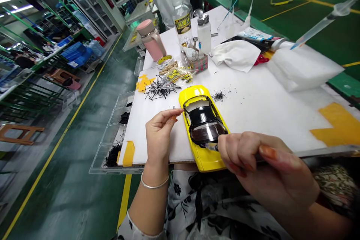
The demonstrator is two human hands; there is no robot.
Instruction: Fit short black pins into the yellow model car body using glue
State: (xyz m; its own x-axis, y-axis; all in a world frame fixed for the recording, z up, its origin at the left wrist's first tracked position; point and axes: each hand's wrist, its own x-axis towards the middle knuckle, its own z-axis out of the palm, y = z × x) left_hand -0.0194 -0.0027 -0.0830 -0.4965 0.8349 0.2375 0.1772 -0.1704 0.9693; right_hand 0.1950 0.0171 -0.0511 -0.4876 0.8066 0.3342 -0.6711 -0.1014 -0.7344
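A yellow model car body (208, 159) with a black roof and dark glass lies at the near edge of the white work board. My left hand (160, 129) is at its left side, thumb and forefinger pinched together by the window frame. A small black piece (174, 108) shows at those fingertips, mostly hidden. My right hand (261, 161) is curled around a slim tool with a clear tip (210, 146), which points at the base of the rear glass. Most of that tool is covered by my fingers.
Thin black sticks (159, 88) and a bag of yellow parts (178, 77) lie beyond the car. Black crumbs (218, 96) are scattered right of it. Bottles, a pink flask (152, 41), a white cloth (237, 54) and a syringe (317, 28) stand or lie farther back.
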